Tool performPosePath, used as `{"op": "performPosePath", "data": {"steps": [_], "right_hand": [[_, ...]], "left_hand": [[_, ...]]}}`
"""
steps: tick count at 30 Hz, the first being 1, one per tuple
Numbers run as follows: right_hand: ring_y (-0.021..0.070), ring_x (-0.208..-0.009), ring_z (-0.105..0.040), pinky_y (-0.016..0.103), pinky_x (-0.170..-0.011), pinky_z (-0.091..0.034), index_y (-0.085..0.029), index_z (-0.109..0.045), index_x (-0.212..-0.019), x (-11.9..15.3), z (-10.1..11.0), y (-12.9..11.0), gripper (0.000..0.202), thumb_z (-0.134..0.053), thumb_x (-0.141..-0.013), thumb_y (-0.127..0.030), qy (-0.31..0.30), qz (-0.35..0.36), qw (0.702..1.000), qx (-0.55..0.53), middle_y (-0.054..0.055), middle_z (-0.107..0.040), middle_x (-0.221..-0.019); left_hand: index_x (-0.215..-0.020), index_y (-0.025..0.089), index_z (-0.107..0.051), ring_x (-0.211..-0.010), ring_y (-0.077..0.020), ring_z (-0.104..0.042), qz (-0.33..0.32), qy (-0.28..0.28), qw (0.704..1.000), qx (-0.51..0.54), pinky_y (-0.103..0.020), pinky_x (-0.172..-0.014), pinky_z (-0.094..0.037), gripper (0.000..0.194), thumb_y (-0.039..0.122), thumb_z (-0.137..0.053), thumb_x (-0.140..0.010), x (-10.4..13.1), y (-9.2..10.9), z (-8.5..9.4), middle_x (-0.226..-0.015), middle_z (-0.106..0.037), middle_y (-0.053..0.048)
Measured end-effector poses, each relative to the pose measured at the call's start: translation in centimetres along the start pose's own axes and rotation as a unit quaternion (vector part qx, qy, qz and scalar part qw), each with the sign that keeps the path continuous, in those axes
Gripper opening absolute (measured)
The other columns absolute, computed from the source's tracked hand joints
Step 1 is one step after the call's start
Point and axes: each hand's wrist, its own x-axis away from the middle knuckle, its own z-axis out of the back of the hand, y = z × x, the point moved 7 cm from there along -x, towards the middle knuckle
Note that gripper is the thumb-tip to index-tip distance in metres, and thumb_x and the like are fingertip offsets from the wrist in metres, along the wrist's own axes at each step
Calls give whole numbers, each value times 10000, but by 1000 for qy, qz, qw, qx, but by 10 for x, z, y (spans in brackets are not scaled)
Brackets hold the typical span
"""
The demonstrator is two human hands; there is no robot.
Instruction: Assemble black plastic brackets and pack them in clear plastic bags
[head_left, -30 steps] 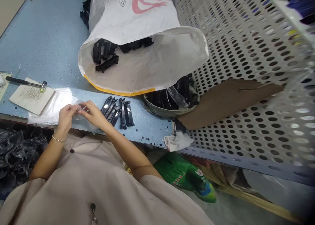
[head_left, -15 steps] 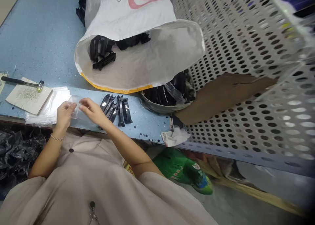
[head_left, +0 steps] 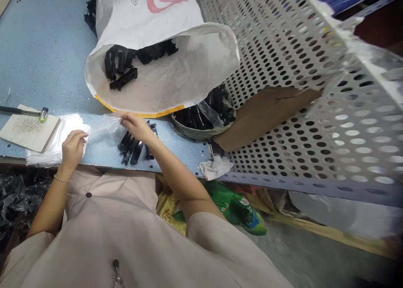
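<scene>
My right hand [head_left: 136,126] pinches the upper edge of a clear plastic bag [head_left: 105,129], which is stretched out flat to its left over the blue tabletop. My left hand [head_left: 74,146] has its fingers curled to the thumb beside a stack of white plastic bags [head_left: 64,132]; whether anything is between them I cannot make out. Several long black plastic parts [head_left: 127,147] lie side by side below my right hand, partly covered by its wrist. More black parts [head_left: 122,78] are inside the mouth of a big white woven sack [head_left: 163,90].
At the left a hammer [head_left: 22,111] rests on a grit-covered board [head_left: 28,130]. A round container [head_left: 195,133] of black parts stands right of the sack. Beyond it rise a perforated metal panel [head_left: 315,124] and brown cardboard [head_left: 267,116]. A white glove-like cloth [head_left: 215,167] lies at the table edge.
My hands have moved apart; the right has drawn the clear bag to the right, over by the black parts. My left hand has come away from the bag. The camera view has shifted slightly.
</scene>
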Motion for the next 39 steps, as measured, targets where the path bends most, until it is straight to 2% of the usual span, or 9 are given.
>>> {"op": "performPosePath", "data": {"steps": [4,8,11,15,19,23,26,34,39], "right_hand": [[200,-897,-617,361,-892,-476,-181,-651,-908,-10,14,10,206,-455,-847,-175,-35,29,988,146,56,-687,-924],[229,-999,-608,383,-958,-460,-173,-664,-937,-12,-13,10,255,-441,-827,-120,-48,101,971,210,93,-694,-1016],[265,-1084,-584,407,-984,-455,-165,-673,-980,-17,-39,10,270,-456,-836,-95,-69,117,948,287,130,-692,-1075],[285,-1110,-584,437,-1007,-452,-152,-676,-996,-21,-57,8,278,-472,-825,-70,-123,122,928,331,154,-699,-1116],[240,-1072,-618,419,-1013,-465,-191,-623,-862,-18,-34,-3,206,-455,-801,-89,-80,143,967,194,101,-703,-1050],[183,-821,-671,349,-771,-563,-224,-539,-1002,-20,4,17,193,-481,-929,-393,76,-49,994,-66,36,-658,-913],[168,-695,-668,304,-619,-565,-240,-474,-1198,-21,-16,26,444,-501,-925,-590,17,-176,963,-202,22,-655,-900],[197,-876,-638,405,-924,-544,-187,-513,-1335,-16,-38,-20,496,-589,-848,-238,78,7,994,77,68,-664,-1047],[154,-795,-642,329,-768,-596,-222,-498,-1340,-14,-32,-4,468,-514,-872,-233,55,-30,997,-42,27,-661,-995]], "left_hand": [[-985,188,-757,-966,-184,-693,157,-9,984,81,-303,-774,-610,168,256,-643,-881,-6,-24,-22,-1101,-708,-84],[-988,162,-690,-996,-218,-698,362,-25,881,304,-347,-768,-625,417,559,-666,-863,-23,-57,-74,-1223,-662,-136],[-986,167,-607,-899,-198,-708,415,-24,842,344,-340,-757,-602,442,567,-708,-830,-53,-68,-109,-1112,-683,-116],[-1001,169,-580,-797,-153,-673,357,-46,895,264,-293,-781,-552,419,210,-847,-680,-88,-69,-129,-879,-693,-32],[-966,143,-646,-769,-143,-653,319,-59,908,264,-294,-784,-532,259,103,-713,-719,-84,-73,-120,-850,-697,-37],[-1054,180,-685,-892,-161,-663,218,-59,940,256,-310,-849,-523,228,221,-654,-832,-67,-63,-93,-992,-722,-52],[-989,204,-682,-953,-179,-652,121,-49,973,189,-338,-901,-511,135,256,-594,-902,-57,-43,-79,-981,-703,-44],[-1107,245,-465,-1013,-179,-627,73,46,985,148,-312,-831,-536,398,294,-739,-824,-48,1,-56,-1232,-556,-86],[-995,243,-455,-1211,-241,-599,-31,34,999,-14,-379,-873,-546,190,136,-567,-886,-43,12,-39,-1251,-575,-129]]}}
